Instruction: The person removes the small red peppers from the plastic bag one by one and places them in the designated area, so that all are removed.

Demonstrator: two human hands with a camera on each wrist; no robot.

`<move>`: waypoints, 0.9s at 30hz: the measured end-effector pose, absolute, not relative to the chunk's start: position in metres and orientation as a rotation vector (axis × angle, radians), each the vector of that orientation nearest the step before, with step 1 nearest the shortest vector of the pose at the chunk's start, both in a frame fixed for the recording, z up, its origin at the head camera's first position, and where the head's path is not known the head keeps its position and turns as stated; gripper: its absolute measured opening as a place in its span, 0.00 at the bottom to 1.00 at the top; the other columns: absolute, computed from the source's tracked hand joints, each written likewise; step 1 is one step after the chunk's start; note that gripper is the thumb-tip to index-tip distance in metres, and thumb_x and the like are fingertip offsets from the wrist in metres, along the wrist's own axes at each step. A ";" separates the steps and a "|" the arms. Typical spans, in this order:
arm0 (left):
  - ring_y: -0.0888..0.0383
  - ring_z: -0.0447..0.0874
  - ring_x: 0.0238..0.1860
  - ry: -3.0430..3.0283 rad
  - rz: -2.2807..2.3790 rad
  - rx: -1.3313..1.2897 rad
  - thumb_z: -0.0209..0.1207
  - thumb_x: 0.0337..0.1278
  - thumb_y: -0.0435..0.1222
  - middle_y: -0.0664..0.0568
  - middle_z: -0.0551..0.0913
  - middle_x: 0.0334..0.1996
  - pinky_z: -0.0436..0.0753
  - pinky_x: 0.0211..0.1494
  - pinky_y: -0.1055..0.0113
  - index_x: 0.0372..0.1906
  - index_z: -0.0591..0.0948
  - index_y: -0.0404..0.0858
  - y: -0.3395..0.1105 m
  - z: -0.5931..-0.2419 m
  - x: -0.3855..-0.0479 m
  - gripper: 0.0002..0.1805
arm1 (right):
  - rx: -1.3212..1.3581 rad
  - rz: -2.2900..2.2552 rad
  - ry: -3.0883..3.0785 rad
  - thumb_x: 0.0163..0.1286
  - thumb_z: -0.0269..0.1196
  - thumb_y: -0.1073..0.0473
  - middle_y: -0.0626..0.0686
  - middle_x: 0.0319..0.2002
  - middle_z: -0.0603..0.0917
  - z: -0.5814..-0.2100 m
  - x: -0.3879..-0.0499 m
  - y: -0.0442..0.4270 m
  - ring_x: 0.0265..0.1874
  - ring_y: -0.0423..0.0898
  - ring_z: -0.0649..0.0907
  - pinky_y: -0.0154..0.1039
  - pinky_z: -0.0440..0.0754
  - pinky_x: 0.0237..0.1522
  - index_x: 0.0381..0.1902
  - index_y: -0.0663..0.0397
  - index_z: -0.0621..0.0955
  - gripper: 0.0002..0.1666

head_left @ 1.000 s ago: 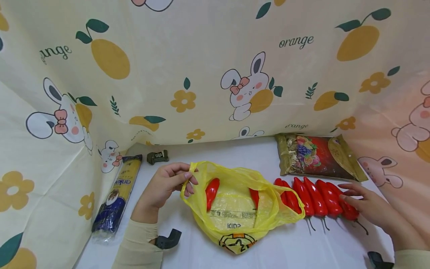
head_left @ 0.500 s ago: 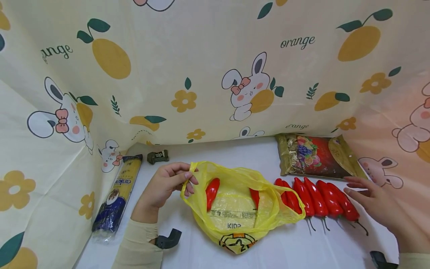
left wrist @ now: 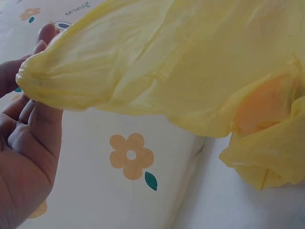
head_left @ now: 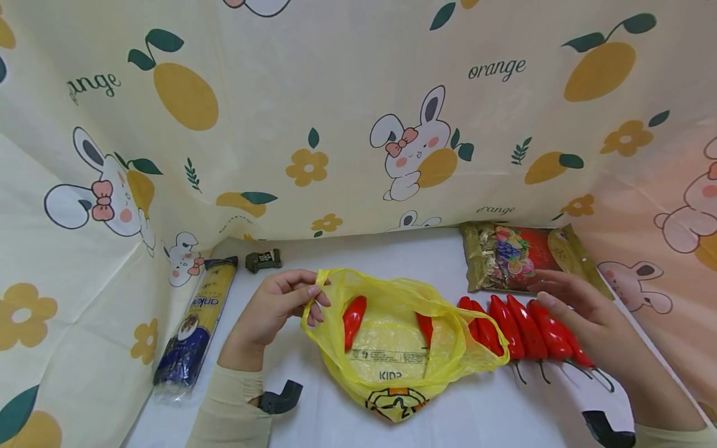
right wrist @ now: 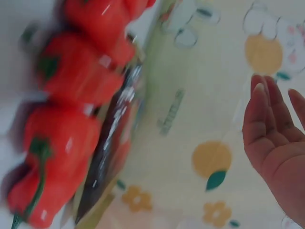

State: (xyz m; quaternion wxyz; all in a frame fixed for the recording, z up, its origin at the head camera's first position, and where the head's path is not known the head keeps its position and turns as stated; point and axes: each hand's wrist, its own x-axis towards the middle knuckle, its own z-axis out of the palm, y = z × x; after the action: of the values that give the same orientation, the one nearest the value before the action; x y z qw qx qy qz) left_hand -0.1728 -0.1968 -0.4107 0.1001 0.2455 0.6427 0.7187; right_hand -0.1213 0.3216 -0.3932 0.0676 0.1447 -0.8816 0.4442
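My left hand [head_left: 282, 305] pinches the left edge of a yellow plastic bag [head_left: 392, 292], holding its mouth open. Inside the bag lies a red chili pepper [head_left: 354, 322], and part of another red shape shows deeper in. A row of several red peppers [head_left: 523, 326] with green stems lies to the right, some of them seen through the bag's handle. Over the right end of this row hovers my right hand [head_left: 588, 323], fingers extended and holding nothing. In the right wrist view that hand [right wrist: 276, 138] appears apart from the peppers [right wrist: 62, 152].
Behind the peppers lies a gold and red food packet [head_left: 532, 258]. A blue and yellow packet [head_left: 196, 323] stands along the left side, with a small dark wrapped piece [head_left: 262, 261] near it. Patterned cloth [head_left: 336, 124] rises behind and at both sides.
My right hand draws back slightly from the rightmost pepper, then moves left and up over the row. The left hand and the bag stay in place.
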 end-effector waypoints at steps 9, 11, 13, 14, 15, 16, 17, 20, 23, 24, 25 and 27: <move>0.55 0.89 0.31 1.901 2.123 0.723 0.55 0.82 0.26 0.40 0.90 0.39 0.90 0.35 0.63 0.56 0.77 0.15 -0.196 -0.410 -0.173 0.13 | 0.608 1.639 -2.578 0.89 0.50 0.63 0.46 0.63 0.83 -0.388 -0.119 0.265 0.55 0.45 0.86 0.41 0.89 0.50 0.81 0.46 0.71 0.28; 0.55 0.89 0.31 1.902 2.121 0.723 0.55 0.82 0.26 0.40 0.90 0.39 0.90 0.35 0.63 0.56 0.77 0.15 -0.196 -0.411 -0.173 0.13 | 0.659 1.710 -2.563 0.89 0.47 0.63 0.50 0.64 0.83 -0.389 -0.119 0.253 0.57 0.47 0.86 0.42 0.89 0.51 0.81 0.47 0.71 0.27; 0.55 0.89 0.31 1.901 2.120 0.723 0.55 0.82 0.25 0.40 0.90 0.39 0.90 0.35 0.63 0.56 0.77 0.15 -0.196 -0.411 -0.173 0.13 | 0.701 1.774 -2.558 0.90 0.45 0.62 0.56 0.65 0.83 -0.391 -0.120 0.243 0.58 0.48 0.85 0.43 0.89 0.53 0.80 0.50 0.71 0.26; 0.55 0.89 0.31 1.900 2.120 0.724 0.55 0.82 0.25 0.40 0.90 0.39 0.90 0.35 0.63 0.56 0.77 0.14 -0.196 -0.411 -0.173 0.13 | 0.711 1.808 -2.560 0.91 0.44 0.61 0.58 0.65 0.82 -0.392 -0.120 0.239 0.59 0.48 0.85 0.43 0.89 0.54 0.80 0.51 0.71 0.26; 0.55 0.89 0.31 1.899 2.119 0.723 0.55 0.82 0.25 0.40 0.90 0.39 0.90 0.35 0.63 0.56 0.77 0.14 -0.196 -0.411 -0.173 0.13 | 0.719 1.826 -2.565 0.91 0.43 0.60 0.61 0.65 0.82 -0.393 -0.120 0.234 0.59 0.48 0.85 0.45 0.88 0.55 0.80 0.51 0.71 0.26; 0.55 0.89 0.31 1.898 2.119 0.722 0.55 0.82 0.25 0.40 0.90 0.39 0.90 0.35 0.63 0.56 0.77 0.14 -0.196 -0.411 -0.173 0.13 | 0.726 1.852 -2.570 0.91 0.42 0.59 0.63 0.66 0.82 -0.394 -0.121 0.230 0.60 0.49 0.85 0.46 0.88 0.55 0.80 0.52 0.71 0.26; 0.55 0.89 0.31 1.895 2.119 0.722 0.55 0.82 0.25 0.40 0.90 0.39 0.90 0.35 0.63 0.56 0.77 0.14 -0.196 -0.411 -0.173 0.13 | 0.738 1.876 -2.574 0.92 0.41 0.58 0.64 0.66 0.81 -0.396 -0.122 0.226 0.61 0.50 0.84 0.47 0.88 0.56 0.80 0.53 0.71 0.26; 0.55 0.89 0.31 1.897 2.115 0.719 0.55 0.82 0.25 0.40 0.90 0.39 0.90 0.35 0.63 0.56 0.77 0.15 -0.195 -0.411 -0.173 0.13 | 0.767 1.954 -2.577 0.92 0.38 0.54 0.65 0.68 0.80 -0.401 -0.124 0.214 0.63 0.57 0.83 0.51 0.87 0.58 0.81 0.55 0.70 0.29; 0.55 0.89 0.31 1.901 2.112 0.712 0.55 0.81 0.25 0.39 0.90 0.39 0.90 0.35 0.63 0.55 0.77 0.15 -0.195 -0.411 -0.173 0.13 | 0.795 2.008 -2.576 0.92 0.37 0.50 0.65 0.70 0.78 -0.407 -0.127 0.200 0.66 0.63 0.81 0.52 0.87 0.59 0.81 0.57 0.69 0.31; 0.55 0.89 0.31 1.903 2.111 0.709 0.55 0.81 0.25 0.40 0.90 0.39 0.90 0.35 0.63 0.55 0.77 0.15 -0.195 -0.411 -0.173 0.13 | 0.801 2.020 -2.577 0.92 0.37 0.49 0.65 0.71 0.78 -0.410 -0.128 0.195 0.66 0.64 0.80 0.52 0.86 0.59 0.81 0.57 0.69 0.32; 0.55 0.89 0.31 1.904 2.110 0.706 0.55 0.81 0.25 0.40 0.90 0.39 0.90 0.35 0.63 0.55 0.77 0.15 -0.195 -0.411 -0.173 0.13 | 0.805 2.030 -2.578 0.92 0.37 0.48 0.65 0.71 0.78 -0.412 -0.130 0.190 0.67 0.65 0.79 0.52 0.86 0.60 0.81 0.57 0.69 0.32; 0.55 0.89 0.31 1.905 2.106 0.703 0.55 0.81 0.25 0.39 0.90 0.39 0.90 0.35 0.63 0.55 0.78 0.15 -0.194 -0.411 -0.173 0.13 | 0.800 2.059 -2.584 0.92 0.38 0.47 0.64 0.72 0.77 -0.418 -0.132 0.180 0.67 0.67 0.78 0.52 0.85 0.60 0.81 0.57 0.68 0.33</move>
State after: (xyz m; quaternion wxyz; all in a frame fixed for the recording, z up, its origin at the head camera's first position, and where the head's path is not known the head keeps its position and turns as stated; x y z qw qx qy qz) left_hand -0.1728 -0.1945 -0.4106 0.1076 0.2390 0.6473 0.7157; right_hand -0.1324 0.1805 -0.4177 -0.1283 0.2333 -0.7538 0.6007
